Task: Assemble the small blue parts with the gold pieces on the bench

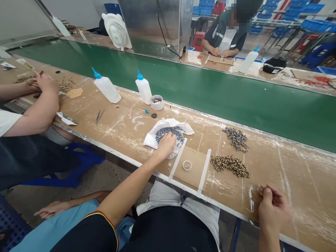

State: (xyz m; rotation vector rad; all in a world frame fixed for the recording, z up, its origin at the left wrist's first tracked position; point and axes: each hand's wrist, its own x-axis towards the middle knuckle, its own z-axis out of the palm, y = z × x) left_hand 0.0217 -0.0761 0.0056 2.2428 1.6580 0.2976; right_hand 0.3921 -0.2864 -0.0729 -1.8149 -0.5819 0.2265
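My left hand (pixel 166 144) reaches into a heap of small blue-grey parts (pixel 170 132) lying on a white cloth (pixel 157 138); its fingers are curled down among them. My right hand (pixel 271 206) rests at the near edge of the brown worktop (pixel 288 168), fingers curled in a loose pinch; what it holds, if anything, is too small to name. Between my hands lies a cardboard square framed by two white strips (pixel 206 169), with a small clear cap (pixel 187 165) on it. A brass-coloured heap (pixel 231 165) and another blue-grey heap (pixel 236 137) lie to the right.
Two white squeeze bottles with blue tips (pixel 106 88) (pixel 144 89) and a small round tub (pixel 157 102) stand behind the cloth. Tweezers (pixel 99 116) lie left. A green conveyor belt (pixel 210 87) runs behind. A co-worker's arms (pixel 39 105) work at left; another person sits across.
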